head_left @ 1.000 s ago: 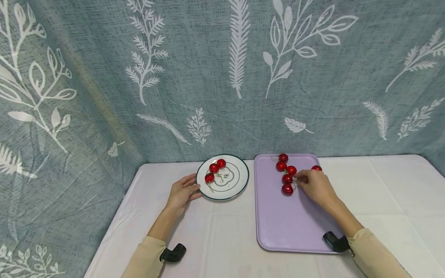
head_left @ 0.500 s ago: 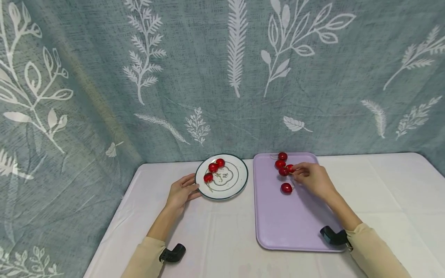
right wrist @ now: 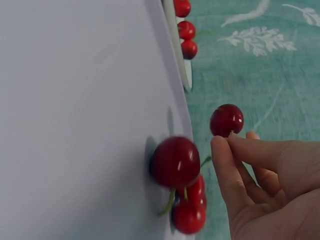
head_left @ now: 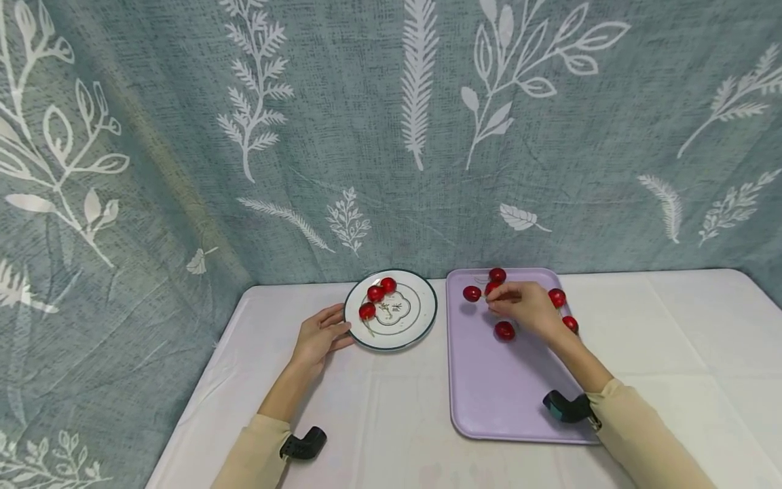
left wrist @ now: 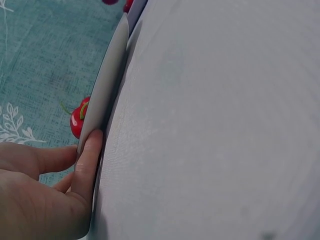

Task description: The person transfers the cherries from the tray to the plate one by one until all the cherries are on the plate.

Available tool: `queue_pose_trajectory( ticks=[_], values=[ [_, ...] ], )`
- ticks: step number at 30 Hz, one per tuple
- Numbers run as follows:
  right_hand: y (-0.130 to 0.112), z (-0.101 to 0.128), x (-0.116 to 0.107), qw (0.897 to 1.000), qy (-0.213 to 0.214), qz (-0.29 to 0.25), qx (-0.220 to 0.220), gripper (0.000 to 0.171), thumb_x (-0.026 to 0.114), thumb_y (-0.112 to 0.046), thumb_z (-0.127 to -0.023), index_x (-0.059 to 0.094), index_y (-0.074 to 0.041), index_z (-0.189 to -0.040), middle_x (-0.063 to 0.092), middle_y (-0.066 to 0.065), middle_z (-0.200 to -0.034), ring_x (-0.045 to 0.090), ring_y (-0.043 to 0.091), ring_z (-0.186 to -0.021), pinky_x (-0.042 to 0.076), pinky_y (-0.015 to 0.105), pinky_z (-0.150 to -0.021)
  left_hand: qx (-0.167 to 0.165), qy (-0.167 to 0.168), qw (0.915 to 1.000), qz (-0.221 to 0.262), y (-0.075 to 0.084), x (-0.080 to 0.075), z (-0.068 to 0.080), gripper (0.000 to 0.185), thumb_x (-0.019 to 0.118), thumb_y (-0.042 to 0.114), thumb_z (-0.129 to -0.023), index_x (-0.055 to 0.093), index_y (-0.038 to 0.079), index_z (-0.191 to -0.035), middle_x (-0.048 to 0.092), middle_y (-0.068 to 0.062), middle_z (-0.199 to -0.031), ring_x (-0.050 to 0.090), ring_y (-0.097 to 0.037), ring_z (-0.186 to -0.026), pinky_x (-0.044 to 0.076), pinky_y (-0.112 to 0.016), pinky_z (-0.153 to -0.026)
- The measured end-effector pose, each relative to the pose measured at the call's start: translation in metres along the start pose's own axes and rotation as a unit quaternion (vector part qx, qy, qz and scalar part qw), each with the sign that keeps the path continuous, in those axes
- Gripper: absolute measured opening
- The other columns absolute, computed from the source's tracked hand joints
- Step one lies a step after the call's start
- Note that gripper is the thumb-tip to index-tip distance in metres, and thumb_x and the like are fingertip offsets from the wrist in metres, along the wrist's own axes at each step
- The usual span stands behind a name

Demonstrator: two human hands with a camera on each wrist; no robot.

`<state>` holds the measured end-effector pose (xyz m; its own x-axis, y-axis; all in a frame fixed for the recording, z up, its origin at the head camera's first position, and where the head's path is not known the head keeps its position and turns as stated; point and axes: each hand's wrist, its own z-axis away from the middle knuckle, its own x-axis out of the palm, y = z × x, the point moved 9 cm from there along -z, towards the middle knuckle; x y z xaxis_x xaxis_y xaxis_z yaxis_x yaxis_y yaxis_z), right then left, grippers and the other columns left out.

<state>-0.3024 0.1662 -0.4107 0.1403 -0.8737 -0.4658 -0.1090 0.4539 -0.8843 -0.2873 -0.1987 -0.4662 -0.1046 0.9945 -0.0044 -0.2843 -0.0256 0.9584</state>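
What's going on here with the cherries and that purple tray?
A person sits at a white table. Their right hand pinches one cherry by its stem, holding it above the purple tray, where several more cherries lie loose. Their left hand rests against the rim of a white plate that holds three cherries.

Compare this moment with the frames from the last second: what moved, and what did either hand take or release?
The right hand moved from the tray's middle toward its far left part and lifted one cherry by its stem, clear of the purple tray. With the hand gone, two cherries show on the tray's right. The left hand kept touching the plate rim; the three cherries on the plate stayed put.
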Motion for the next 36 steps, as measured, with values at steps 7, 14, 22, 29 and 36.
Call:
queue_pose_trajectory(
  ticks=[7,14,22,29,36],
  values=[
    [-0.008,-0.010,0.012,1.000,-0.004,-0.013,-0.004,0.012,0.072,-0.004,-0.088,0.071,0.004,-0.097,0.072,0.016,-0.098,0.069,0.020,-0.083,0.059,0.022,-0.068,-0.002,-0.002,1.0000,-0.001,0.001,0.001,-0.003,0.052,0.054,-0.009,-0.094,0.042,-0.003,-0.144,0.049,-0.025,-0.139,0.066,-0.010,-0.090,0.062,-0.025,-0.075],
    [-0.015,-0.018,0.035,0.999,-0.019,-0.035,0.001,0.011,0.070,0.001,-0.088,0.071,0.006,-0.097,0.073,0.015,-0.094,0.069,0.017,-0.083,0.058,0.022,-0.071,-0.003,-0.002,1.0000,0.002,0.000,-0.001,-0.002,0.052,0.055,-0.009,-0.094,0.042,-0.004,-0.144,0.049,-0.026,-0.139,0.066,-0.010,-0.090,0.062,-0.026,-0.075],
    [-0.026,-0.026,0.068,0.997,-0.026,-0.075,-0.019,0.011,0.069,0.005,-0.086,0.071,0.009,-0.096,0.073,0.017,-0.090,0.068,0.015,-0.080,0.059,0.022,-0.070,-0.004,-0.002,1.0000,0.003,0.000,0.000,-0.002,0.051,0.055,-0.010,-0.094,0.043,-0.003,-0.143,0.050,-0.025,-0.138,0.066,-0.011,-0.090,0.062,-0.026,-0.075],
    [-0.028,-0.032,0.096,0.987,-0.036,-0.156,0.006,0.011,0.066,0.007,-0.088,0.068,0.014,-0.095,0.072,0.020,-0.089,0.068,0.016,-0.078,0.062,0.027,-0.073,-0.001,-0.008,1.0000,0.006,0.000,0.001,-0.002,0.053,0.055,-0.009,-0.093,0.042,-0.003,-0.144,0.049,-0.025,-0.139,0.066,-0.010,-0.089,0.062,-0.026,-0.075],
    [-0.024,-0.037,0.113,0.976,-0.006,-0.209,0.066,0.016,0.064,0.009,-0.088,0.068,0.017,-0.101,0.072,0.023,-0.095,0.066,0.007,-0.074,0.061,0.021,-0.074,0.000,-0.005,0.9999,0.009,-0.002,-0.001,-0.002,0.053,0.056,-0.010,-0.093,0.043,-0.003,-0.144,0.050,-0.025,-0.138,0.066,-0.010,-0.088,0.062,-0.026,-0.074]
  ],
)
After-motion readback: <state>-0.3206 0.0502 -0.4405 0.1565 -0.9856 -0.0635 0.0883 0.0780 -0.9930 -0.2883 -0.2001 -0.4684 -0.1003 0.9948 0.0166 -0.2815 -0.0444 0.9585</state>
